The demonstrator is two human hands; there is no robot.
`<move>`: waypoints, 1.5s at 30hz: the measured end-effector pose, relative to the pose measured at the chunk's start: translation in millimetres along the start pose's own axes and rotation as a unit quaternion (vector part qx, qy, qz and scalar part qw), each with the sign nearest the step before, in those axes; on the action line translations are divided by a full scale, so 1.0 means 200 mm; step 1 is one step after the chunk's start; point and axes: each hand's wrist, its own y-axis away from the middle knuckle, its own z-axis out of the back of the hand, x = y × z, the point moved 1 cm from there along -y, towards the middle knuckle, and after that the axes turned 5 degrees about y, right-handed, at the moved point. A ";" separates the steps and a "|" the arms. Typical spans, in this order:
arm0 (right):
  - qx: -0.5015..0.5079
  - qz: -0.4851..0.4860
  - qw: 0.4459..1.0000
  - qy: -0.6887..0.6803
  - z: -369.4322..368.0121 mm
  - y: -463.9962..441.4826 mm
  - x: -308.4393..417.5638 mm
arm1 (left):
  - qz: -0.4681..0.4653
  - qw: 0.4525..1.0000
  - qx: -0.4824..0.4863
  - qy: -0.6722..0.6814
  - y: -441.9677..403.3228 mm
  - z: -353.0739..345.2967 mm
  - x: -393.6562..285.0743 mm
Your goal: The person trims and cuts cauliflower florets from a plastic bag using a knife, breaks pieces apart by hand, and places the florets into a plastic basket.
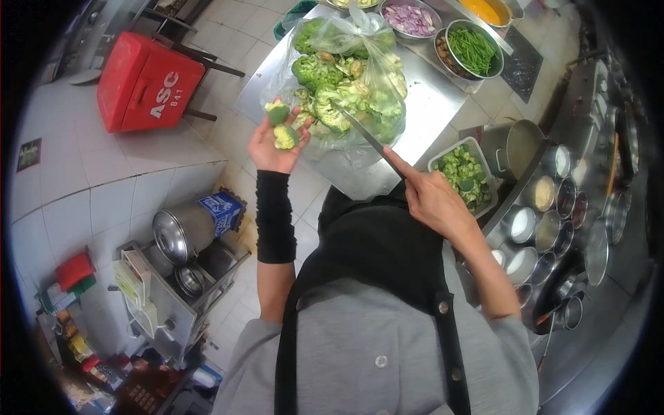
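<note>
Two cut broccoli florets point(285, 137) rest in my left hand point(275, 149), palm up with the fingers curled loosely beside them. My right hand point(437, 200) is closed round the handle of a knife point(366, 135), index finger stretched along its spine. The blade points up and left, its tip at the broccoli heads point(332, 107) by a clear plastic bag point(380, 41). Bag and broccoli lie on a metal table point(432, 104) before me. Right of me, a white basket point(493, 190) holds cut florets.
Bowls of chopped red onion point(409, 21) and green vegetable pieces point(474, 50) stand at the back right. A large pot point(519, 146) sits beyond the basket, near a counter with several seasoning bowls point(546, 232). At the left are a red box point(149, 83) and a lidded pot point(178, 235).
</note>
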 end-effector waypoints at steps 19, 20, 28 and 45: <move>-0.006 -0.040 0.997 -0.061 0.05 0.21 0.02 | -0.146 0.842 -0.078 -0.513 -0.21 -0.27 0.05; -0.014 -0.041 0.997 -0.068 0.04 0.21 0.03 | -0.179 0.838 -0.087 -0.508 -0.19 -0.29 0.08; -0.028 -0.045 0.994 -0.095 0.01 0.10 -0.02 | -0.300 0.669 -0.158 -0.662 -0.19 -0.27 0.22; -0.180 -0.007 0.980 -0.081 0.04 0.03 -0.03 | -0.096 0.980 -0.054 -0.163 -0.17 -0.15 -0.01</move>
